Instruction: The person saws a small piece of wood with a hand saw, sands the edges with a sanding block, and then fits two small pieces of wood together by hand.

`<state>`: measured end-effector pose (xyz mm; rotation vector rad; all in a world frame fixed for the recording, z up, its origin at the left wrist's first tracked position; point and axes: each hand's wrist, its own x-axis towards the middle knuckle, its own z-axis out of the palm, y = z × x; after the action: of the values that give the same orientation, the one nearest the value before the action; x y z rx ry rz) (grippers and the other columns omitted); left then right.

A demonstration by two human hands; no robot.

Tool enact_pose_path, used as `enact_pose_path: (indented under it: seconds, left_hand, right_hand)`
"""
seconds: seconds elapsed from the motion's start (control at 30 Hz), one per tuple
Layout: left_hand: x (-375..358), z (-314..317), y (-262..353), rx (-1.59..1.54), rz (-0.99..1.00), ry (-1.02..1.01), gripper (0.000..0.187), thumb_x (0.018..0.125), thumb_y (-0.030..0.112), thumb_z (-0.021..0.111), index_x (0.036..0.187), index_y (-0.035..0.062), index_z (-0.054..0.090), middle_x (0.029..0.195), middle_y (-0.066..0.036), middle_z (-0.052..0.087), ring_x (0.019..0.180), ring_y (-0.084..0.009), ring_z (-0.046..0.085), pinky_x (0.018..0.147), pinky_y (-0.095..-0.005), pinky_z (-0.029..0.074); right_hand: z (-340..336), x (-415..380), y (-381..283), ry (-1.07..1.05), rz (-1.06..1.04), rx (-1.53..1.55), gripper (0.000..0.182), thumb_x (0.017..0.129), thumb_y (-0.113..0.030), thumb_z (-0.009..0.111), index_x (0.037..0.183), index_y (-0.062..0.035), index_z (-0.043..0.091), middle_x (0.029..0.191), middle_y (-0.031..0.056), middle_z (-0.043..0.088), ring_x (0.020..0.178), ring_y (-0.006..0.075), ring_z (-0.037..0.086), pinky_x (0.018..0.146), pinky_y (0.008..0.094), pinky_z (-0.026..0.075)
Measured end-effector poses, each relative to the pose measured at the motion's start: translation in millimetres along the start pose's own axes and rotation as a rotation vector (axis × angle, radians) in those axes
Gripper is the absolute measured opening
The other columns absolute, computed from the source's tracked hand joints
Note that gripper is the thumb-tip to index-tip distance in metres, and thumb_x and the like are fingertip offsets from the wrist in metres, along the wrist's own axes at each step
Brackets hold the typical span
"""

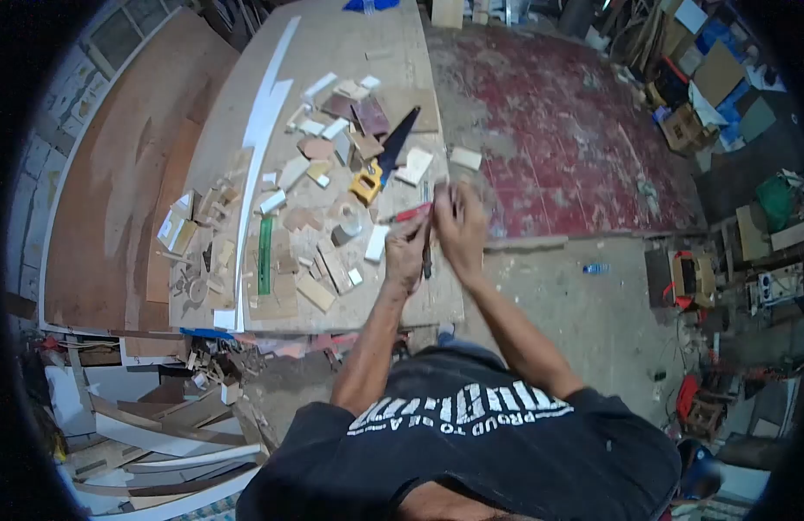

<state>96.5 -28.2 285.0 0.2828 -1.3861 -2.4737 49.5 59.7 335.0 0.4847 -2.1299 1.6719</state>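
At the worktop's (436,300) near right edge, left hand (405,253) closed round a slim red item (410,213) and dark stick (427,256). Right hand (460,227) at its 2 o'clock, fingers bent, blurred; can't tell if gripping. White block (376,243) just beside left hand, 9 o'clock; jar (348,222) farther, 10 o'clock; yellow-handled saw (382,168), 11 to 12; green ruler (264,256) well apart, 9 o'clock.
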Motion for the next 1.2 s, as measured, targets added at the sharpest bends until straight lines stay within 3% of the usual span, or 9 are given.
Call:
enact_pose_path:
  seconds: [0.17, 0.2, 0.37, 0.5, 0.57, 0.63, 0.77, 0.9, 1.2]
  left_hand:
    - [-0.1, -7.2, 3.4, 0.084, -0.073, 0.039, 0.029, 0.095, 0.007, 0.058, 0.122, -0.0026, 0.061, 0.106, -0.004, 0.066, 0.095, -0.0098, 0.061, 0.084, -0.0237, 0.051]
    - [-7.8, -7.3, 1.8, 0.103, -0.121, 0.043, 0.029, 0.095, 0.007, 0.059, 0.122, -0.0027, 0.061, 0.107, -0.005, 0.066, 0.095, -0.0095, 0.061, 0.085, -0.0237, 0.051]
    - [-6.9, -9.6, 5.6, -0.061, -0.045, -0.107, 0.029, 0.094, 0.006, 0.059, 0.122, -0.0011, 0.062, 0.111, -0.006, 0.066, 0.096, -0.0112, 0.062, 0.087, -0.0247, 0.05]
    - [-9.6, 0.9, 1.3, -0.158, -0.04, -0.066, 0.029, 0.095, 0.007, 0.057, 0.123, -0.0002, 0.061, 0.112, -0.007, 0.066, 0.092, -0.0107, 0.063, 0.083, -0.0226, 0.051]
    - [-9.4, 0.4, 8.1, -0.197, -0.106, -0.075, 0.029, 0.095, 0.008, 0.059, 0.122, -0.0013, 0.061, 0.114, -0.009, 0.066, 0.097, -0.013, 0.064, 0.087, -0.0254, 0.052]
    - [-10.8, 0.2, 3.1, -0.261, -0.072, -0.075, 0.03, 0.095, 0.01, 0.059, 0.122, -0.0018, 0.06, 0.113, -0.01, 0.066, 0.099, -0.0157, 0.064, 0.089, -0.0275, 0.053]
    - [-16.2, -2.4, -8.5, -0.365, -0.159, -0.058, 0.029, 0.095, 0.012, 0.059, 0.121, -0.0017, 0.059, 0.112, -0.012, 0.066, 0.101, -0.0191, 0.064, 0.092, -0.0311, 0.053]
    - [-15.2, -1.3, -4.5, -0.355, -0.132, -0.086, 0.027, 0.098, 0.014, 0.055, 0.12, -0.0001, 0.06, 0.109, -0.009, 0.066, 0.096, -0.0151, 0.063, 0.087, -0.0282, 0.051]
    - [-21.0, 12.8, -10.2, -0.21, -0.066, -0.045, 0.028, 0.098, 0.012, 0.054, 0.12, -0.0021, 0.062, 0.108, -0.006, 0.068, 0.092, -0.0108, 0.063, 0.083, -0.0235, 0.05]
  right_hand:
    - [5.0, -19.8, 13.3, 0.041, -0.091, -0.039, 0.032, 0.091, -0.028, 0.059, 0.104, 0.0008, 0.062, 0.075, 0.0154, 0.061, 0.066, 0.0191, 0.057, 0.062, 0.0345, 0.045]
    - [-5.1, -5.5, -5.9, -0.038, 0.029, -0.053, 0.026, 0.092, -0.024, 0.058, 0.095, 0.0014, 0.065, 0.075, 0.0191, 0.062, 0.066, 0.0306, 0.061, 0.061, 0.04, 0.045]
    - [-2.2, -17.0, -14.2, 0.008, -0.116, 0.01, 0.03, 0.091, -0.026, 0.061, 0.104, 0.0017, 0.063, 0.078, 0.0157, 0.061, 0.071, 0.0184, 0.056, 0.064, 0.0343, 0.044]
    - [-14.0, 9.8, -10.3, -0.121, 0.162, -0.028, 0.027, 0.091, -0.022, 0.06, 0.105, 0.0017, 0.063, 0.08, 0.0148, 0.062, 0.071, 0.0215, 0.057, 0.066, 0.0344, 0.046]
    - [-3.3, -13.8, 5.5, 0.055, -0.242, -0.078, 0.028, 0.093, -0.026, 0.059, 0.099, 0.0014, 0.064, 0.071, 0.0113, 0.06, 0.065, 0.0185, 0.057, 0.057, 0.0346, 0.043]
    - [-4.1, 12.9, 34.0, -0.092, 0.004, -0.224, 0.026, 0.091, -0.025, 0.059, 0.102, -0.002, 0.063, 0.083, 0.0187, 0.064, 0.076, 0.032, 0.063, 0.068, 0.0423, 0.048]
    - [-24.8, 39.0, 31.9, -0.07, 0.186, -0.06, 0.029, 0.09, -0.026, 0.059, 0.105, -0.0014, 0.063, 0.082, 0.0185, 0.063, 0.077, 0.0328, 0.063, 0.068, 0.042, 0.048]
    - [-27.0, -21.1, -0.2, -0.105, -0.108, -0.166, 0.031, 0.089, -0.024, 0.062, 0.108, 0.0003, 0.063, 0.084, 0.0173, 0.062, 0.075, 0.0292, 0.061, 0.068, 0.0374, 0.047]
    - [-28.6, -2.4, 2.6, -0.149, -0.073, -0.204, 0.02, 0.089, -0.016, 0.06, 0.102, -0.0002, 0.062, 0.084, 0.0174, 0.06, 0.074, 0.0322, 0.059, 0.066, 0.039, 0.046]
